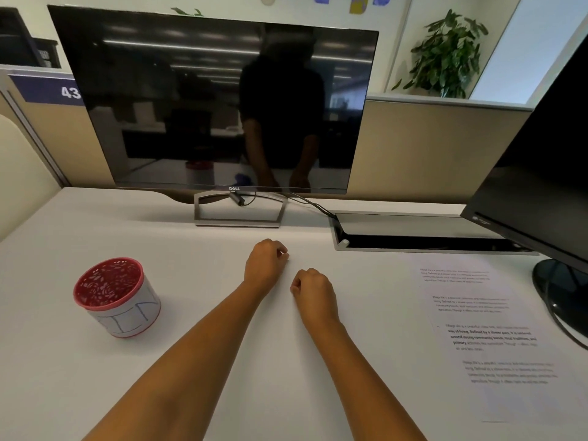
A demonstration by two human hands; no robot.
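Hands parked mid-table, folks: left hand (266, 265) and right hand (314, 292) are both curled into fists, knuckles down on the table (222, 313), close together but not touching, with nothing visible in either one. Over on the right, well apart from them, the sheet (486, 329) lies flat, its far side near the black monitor's base (560, 291). Well off to the left, the bin (116, 297) stands upright, mouth open. Now the risks. That sheet sits flush on a smooth top, so a fingertip grab may just skate it toward the base, or crease it. Behind it, the cable slot (413, 243) could swallow a corner if it gets pushed back. And a low reach toward the bin could catch its rim; it looks light, so one nudge might tip it.
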